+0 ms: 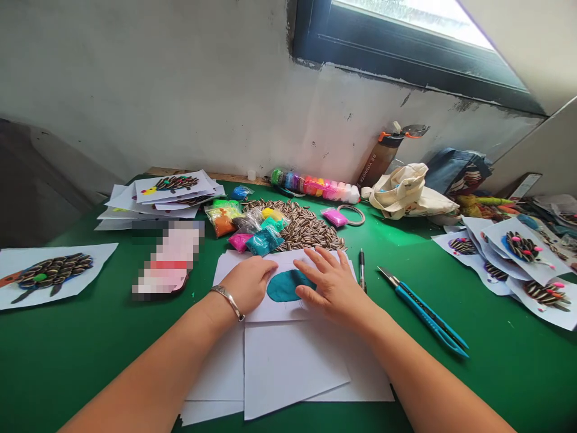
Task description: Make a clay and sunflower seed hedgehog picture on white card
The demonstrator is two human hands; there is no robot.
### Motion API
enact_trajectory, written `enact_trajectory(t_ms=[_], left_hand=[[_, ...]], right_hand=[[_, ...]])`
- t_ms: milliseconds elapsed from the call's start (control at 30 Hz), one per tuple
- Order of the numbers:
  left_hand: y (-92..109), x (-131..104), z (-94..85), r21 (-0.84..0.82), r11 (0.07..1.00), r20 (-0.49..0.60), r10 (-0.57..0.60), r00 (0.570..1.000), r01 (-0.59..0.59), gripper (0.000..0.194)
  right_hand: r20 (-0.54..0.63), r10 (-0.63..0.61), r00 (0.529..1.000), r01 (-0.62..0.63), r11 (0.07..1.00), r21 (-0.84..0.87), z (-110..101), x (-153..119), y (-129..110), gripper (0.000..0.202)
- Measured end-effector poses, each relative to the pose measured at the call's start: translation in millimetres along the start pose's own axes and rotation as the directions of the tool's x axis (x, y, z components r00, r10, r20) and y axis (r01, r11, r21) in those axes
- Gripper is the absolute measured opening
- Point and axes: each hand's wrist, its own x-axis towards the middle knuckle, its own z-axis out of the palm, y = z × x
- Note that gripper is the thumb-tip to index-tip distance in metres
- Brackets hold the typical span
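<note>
A flat, oval piece of teal modelling clay [283,287] lies on a white paper sheet [270,314] with faint pencil lines below the oval. My right hand [328,285] is open, its fingers spread over the right end of the clay and the sheet. Left of the clay, my left hand [247,279], with a silver bracelet at the wrist, rests on the sheet with its fingers curled together. What lies under those fingers is hidden. More white paper [293,367] is spread beneath and in front of the sheet.
Behind the paper lie a heap of striped sunflower seeds [311,228] and several bags of coloured clay [265,240]. A pen [362,270] and blue utility knife [426,313] lie right. Seed pictures [169,186] are stacked back left, others [523,246] at right. A bottle [381,159] stands behind.
</note>
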Motion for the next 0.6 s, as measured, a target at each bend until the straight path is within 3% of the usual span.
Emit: enact_trajectory(t_ms=[467,600], left_hand=[[0,-1,-0.2,-0.008,1.000,0.014,0.006,1.000,-0.006,0.032],[-1,-2,2.3,-0.009,1.000,0.025,0.023,0.999,-0.023,0.032]], right_hand=[[-0.013,-0.063,0.998,0.063,0.997,0.051,10,0,-4,0.046],[-0.096,-0.054,0.994,0.062,0.994,0.091,10,3,2,0.043]])
